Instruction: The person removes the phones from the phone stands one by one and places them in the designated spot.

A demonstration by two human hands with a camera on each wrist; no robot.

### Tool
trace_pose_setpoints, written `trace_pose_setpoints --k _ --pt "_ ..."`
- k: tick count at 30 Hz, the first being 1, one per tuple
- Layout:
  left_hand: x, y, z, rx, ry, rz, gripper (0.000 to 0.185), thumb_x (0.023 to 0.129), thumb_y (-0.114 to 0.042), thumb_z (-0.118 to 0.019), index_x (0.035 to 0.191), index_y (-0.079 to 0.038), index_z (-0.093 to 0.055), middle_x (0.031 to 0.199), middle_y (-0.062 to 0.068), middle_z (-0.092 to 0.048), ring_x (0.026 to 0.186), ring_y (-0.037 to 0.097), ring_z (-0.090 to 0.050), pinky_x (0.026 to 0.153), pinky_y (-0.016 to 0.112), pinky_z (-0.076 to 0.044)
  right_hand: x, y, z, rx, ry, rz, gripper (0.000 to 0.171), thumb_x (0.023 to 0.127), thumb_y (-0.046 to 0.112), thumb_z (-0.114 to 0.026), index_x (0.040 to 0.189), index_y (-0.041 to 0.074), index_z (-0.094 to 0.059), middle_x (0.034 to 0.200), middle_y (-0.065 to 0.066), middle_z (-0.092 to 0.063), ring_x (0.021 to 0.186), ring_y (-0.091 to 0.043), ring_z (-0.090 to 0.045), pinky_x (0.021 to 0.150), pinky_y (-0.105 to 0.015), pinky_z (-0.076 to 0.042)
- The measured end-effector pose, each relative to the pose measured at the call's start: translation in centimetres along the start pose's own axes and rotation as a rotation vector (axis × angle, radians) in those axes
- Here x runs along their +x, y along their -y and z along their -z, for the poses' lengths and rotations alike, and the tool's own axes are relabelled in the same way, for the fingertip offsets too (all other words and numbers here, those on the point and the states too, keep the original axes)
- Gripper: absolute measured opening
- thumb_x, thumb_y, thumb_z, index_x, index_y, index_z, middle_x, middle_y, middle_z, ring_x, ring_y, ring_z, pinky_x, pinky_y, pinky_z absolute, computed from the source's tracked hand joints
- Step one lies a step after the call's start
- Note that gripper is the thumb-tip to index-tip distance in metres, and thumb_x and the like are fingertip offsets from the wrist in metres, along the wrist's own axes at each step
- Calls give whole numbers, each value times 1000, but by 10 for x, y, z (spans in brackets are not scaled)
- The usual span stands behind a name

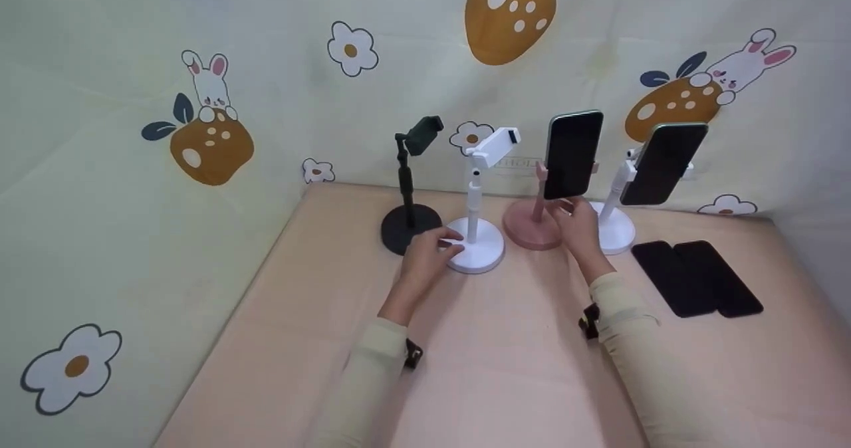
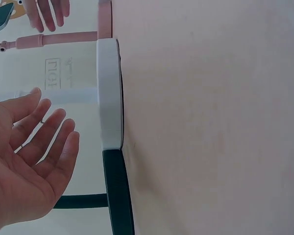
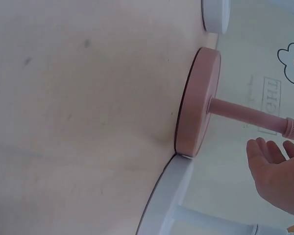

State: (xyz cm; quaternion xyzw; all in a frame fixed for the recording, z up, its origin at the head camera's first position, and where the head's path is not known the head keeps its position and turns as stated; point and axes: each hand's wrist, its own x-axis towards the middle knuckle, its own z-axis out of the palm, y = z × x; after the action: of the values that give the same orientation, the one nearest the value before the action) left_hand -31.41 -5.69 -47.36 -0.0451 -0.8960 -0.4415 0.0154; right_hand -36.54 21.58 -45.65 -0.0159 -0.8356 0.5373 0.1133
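Note:
In the head view my left hand is beside the white phone stand with an empty clamp. Its fingers are spread and loosely bent, holding nothing, as the left wrist view shows. My right hand is beside the pink phone stand, under the phone clamped in it. In the right wrist view the right fingers are loosely bent near the pink pole, apart from it.
A black phone stand with an empty clamp stands left. Another white stand holds a second phone at right. Two dark phones lie flat, side by side, on the table. A printed cloth wall rises behind.

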Motion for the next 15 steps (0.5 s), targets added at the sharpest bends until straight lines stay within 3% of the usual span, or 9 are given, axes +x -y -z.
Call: trace_pose_setpoints --k 11,15 --pt "-3 -1 1 -24 8 21 18 94 -25 -70 112 -22 -72 124 1 -69 116 22 -64 94 34 -56 17 -2 -19 56 -86 -90 34 96 14 -58 120 -10 -60 131 -30 -60 126 -36 -55 112 -43 -41" --pt "-4 -2 0 -16 3 13 18 94 -24 -70 112 -22 -72 123 1 -69 114 21 -64 93 32 -56 21 -2 -23 126 -150 -111 34 93 15 -62 117 -10 -62 128 -28 -62 117 -29 -57 107 -35 -42"
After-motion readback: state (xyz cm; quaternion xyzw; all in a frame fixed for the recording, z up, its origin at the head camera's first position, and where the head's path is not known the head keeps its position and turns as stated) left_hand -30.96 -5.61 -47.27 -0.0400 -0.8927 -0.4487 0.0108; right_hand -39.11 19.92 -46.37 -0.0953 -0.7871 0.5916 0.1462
